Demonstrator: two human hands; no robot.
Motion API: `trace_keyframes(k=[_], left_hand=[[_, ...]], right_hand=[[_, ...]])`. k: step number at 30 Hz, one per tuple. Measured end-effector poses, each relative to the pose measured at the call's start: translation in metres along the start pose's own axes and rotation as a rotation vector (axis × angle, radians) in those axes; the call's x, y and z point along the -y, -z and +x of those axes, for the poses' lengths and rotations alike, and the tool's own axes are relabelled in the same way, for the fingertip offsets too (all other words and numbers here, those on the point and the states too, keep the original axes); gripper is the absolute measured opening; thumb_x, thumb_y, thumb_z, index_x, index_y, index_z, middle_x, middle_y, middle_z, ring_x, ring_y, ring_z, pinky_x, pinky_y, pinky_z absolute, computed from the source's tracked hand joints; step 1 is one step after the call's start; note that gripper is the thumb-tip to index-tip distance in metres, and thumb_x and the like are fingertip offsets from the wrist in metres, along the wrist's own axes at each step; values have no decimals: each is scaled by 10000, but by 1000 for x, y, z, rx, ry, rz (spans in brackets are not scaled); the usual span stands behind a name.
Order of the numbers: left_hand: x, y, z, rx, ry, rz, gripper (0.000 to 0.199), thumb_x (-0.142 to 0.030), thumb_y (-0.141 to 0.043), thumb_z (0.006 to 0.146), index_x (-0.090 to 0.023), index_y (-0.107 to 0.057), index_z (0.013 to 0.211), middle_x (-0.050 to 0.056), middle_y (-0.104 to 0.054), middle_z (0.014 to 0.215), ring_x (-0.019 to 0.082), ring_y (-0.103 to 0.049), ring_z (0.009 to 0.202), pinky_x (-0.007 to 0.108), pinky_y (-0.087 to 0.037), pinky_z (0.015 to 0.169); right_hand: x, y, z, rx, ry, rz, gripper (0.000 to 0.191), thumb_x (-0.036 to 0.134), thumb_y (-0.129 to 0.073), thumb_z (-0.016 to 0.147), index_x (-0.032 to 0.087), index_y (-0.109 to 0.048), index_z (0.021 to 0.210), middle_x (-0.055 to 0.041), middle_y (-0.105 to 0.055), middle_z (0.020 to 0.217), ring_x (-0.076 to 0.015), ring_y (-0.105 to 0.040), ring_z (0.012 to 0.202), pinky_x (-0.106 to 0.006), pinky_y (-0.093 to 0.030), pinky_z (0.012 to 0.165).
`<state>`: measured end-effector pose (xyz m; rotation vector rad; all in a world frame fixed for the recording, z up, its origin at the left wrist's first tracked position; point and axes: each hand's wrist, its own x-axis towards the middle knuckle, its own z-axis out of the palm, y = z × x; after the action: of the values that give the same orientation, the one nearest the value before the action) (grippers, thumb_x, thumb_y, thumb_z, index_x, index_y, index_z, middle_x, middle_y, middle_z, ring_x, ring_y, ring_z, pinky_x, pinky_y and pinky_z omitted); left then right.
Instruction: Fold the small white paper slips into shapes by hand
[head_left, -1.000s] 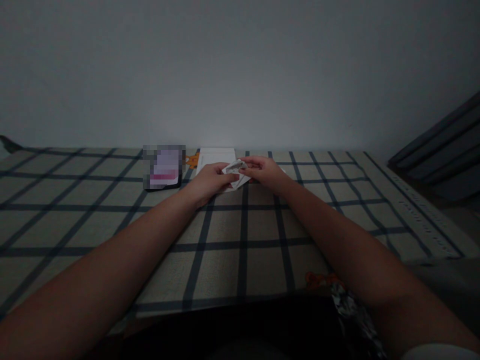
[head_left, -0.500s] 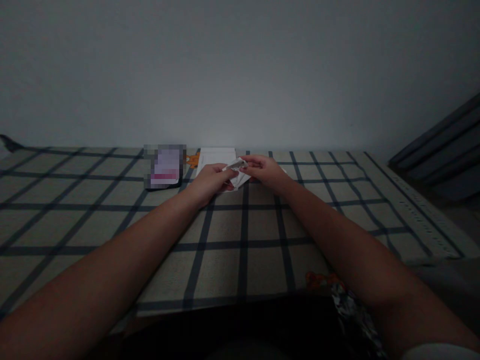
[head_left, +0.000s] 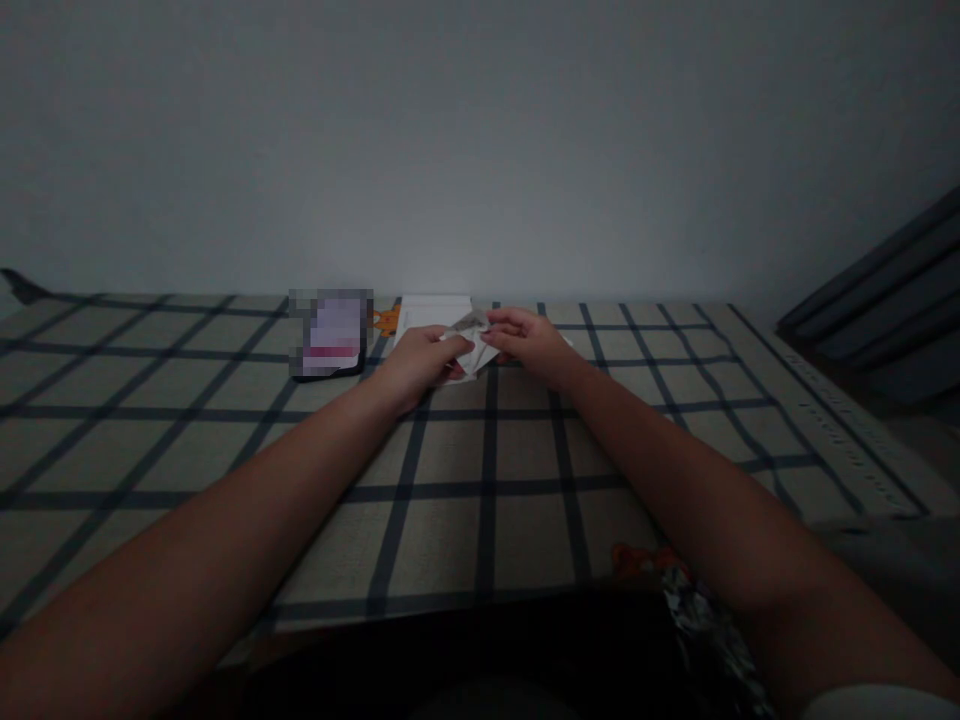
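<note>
Between my hands is a small folded piece of white paper [head_left: 475, 352], raised just over the checked cloth. My left hand [head_left: 421, 362] is closed on its left side, the thumb lying across the paper's face and some fingers beneath it. Against its right edge, my right hand [head_left: 529, 345] pinches the paper with thumb and fingertips. One top flap of the paper looks greyer than the rest. A stack of white paper or a pad [head_left: 435, 312] lies behind my left hand, partly covered by it.
A phone-like device [head_left: 335, 335] with a blurred screen leans at the left on the checked tablecloth [head_left: 450, 450]. Orange printed figures show on the cloth. A pale wall [head_left: 480, 150] rises behind the table. Dark pleated fabric [head_left: 885, 300] stands at the right.
The paper's top flap has tilted and spread, now showing a broader grey face. My fingers have shifted slightly on it; both hands stay in nearly the same place.
</note>
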<state>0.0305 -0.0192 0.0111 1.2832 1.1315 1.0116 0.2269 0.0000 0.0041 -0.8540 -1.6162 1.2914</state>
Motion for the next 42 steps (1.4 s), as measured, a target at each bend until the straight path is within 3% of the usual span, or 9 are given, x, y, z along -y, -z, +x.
trace_keyframes(k=[15, 23, 38, 42], left_hand=[[1, 0, -1, 34, -29, 52, 198, -343, -767, 650, -168, -713, 724, 38, -673, 681, 119, -549, 570, 233, -404, 537], [-4, -4, -6, 28, -59, 14, 239, -361, -794, 676, -151, -730, 772, 29, -682, 692, 105, -561, 571, 218, -419, 545], [0, -2, -3, 39, -28, 66, 228, -357, -787, 703, -145, -738, 770, 35, -688, 677, 94, -549, 537, 196, -389, 494], [1, -3, -3, 38, -36, 36, 223, -349, -778, 705, -150, -743, 798, 32, -705, 707, 100, -572, 554, 206, -451, 538]], right_hand=[[-1, 0, 1, -16, -61, 4, 389, 271, -798, 811, 190, -679, 1172, -14, -739, 887, -138, -692, 784, -228, -566, 648], [-2, 2, -2, 14, -23, 11, 376, 269, -723, 869, 206, -677, 1237, -23, -740, 952, -130, -681, 810, -213, -544, 654], [-5, 3, 1, 21, -3, 11, 387, 248, -758, 838, 185, -678, 1211, -7, -700, 859, -125, -638, 728, -240, -543, 666], [-6, 2, 3, 19, 26, -14, 382, 236, -743, 850, 175, -678, 1221, -12, -693, 872, -127, -639, 740, -253, -551, 696]])
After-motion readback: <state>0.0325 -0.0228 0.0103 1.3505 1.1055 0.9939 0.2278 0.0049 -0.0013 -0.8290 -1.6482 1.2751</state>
